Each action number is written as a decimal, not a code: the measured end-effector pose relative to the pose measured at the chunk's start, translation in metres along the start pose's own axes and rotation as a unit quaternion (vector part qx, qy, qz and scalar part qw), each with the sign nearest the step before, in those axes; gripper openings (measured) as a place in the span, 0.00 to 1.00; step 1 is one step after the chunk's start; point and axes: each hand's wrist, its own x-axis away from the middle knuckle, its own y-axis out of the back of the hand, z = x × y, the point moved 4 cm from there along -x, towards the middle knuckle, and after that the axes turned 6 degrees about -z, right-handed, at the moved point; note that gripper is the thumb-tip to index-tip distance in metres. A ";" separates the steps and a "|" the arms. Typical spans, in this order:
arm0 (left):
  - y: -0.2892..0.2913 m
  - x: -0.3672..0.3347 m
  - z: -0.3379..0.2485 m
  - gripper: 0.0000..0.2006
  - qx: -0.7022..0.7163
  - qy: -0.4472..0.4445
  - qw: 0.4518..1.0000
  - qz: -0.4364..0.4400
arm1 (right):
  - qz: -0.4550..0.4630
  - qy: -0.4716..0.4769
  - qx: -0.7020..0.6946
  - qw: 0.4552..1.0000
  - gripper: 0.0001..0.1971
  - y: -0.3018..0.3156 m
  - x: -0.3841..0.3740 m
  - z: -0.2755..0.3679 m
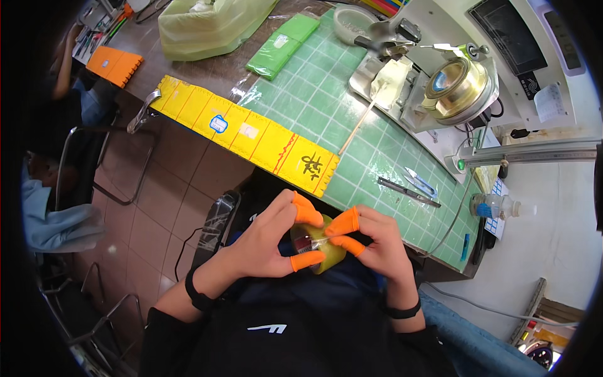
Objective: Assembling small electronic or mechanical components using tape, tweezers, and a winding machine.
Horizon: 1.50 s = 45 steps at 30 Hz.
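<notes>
Yellow-green roll: you are holding the yellow-green roll (333, 259) off the table, on your side of the right end of the yellow strip (233, 133).
Left hand: your left hand (267, 235) is curling round the roll's left side, fingers beyond and thumb nearer you.
Right hand: your right hand (382, 246) is bringing finger and thumb close together on its right side; whether they are pinching a loose edge, you cannot tell.
Handling: it is looking light and fairly firm, its shiny face probably slippery; gripping the rim rather than squeezing the face should suit it. Your orange finger covers (307, 260) are likely adding grip.
Surface: the green gridded mat (358, 141) is spreading beyond and right of the yellow strip, looking glossy. A wooden stick (358, 127) is lying just beside the strip's right end; a dark pen (408, 191) and tweezers (419, 182) are lying farther right.
Room: a machine with a brass-coloured drum (455, 91) is standing beyond the strip's right end, a clear bottle (499, 206) well right. Left of the strip, a metal-framed chair (151, 160) is standing on floor tiles (147, 245).
</notes>
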 end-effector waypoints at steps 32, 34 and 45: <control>-0.015 0.003 -0.023 0.09 -0.032 0.014 0.999 -0.022 | 0.017 -0.078 -0.082 0.993 0.10 0.015 0.014 0.018; -0.021 0.004 -0.029 0.11 -0.064 -0.092 0.993 0.034 | 0.023 -0.061 -0.079 0.995 0.10 0.014 0.017 0.012; -0.031 0.009 -0.015 0.17 -0.119 -0.081 0.980 0.138 | 0.023 -0.198 -0.181 0.963 0.35 0.000 0.053 -0.003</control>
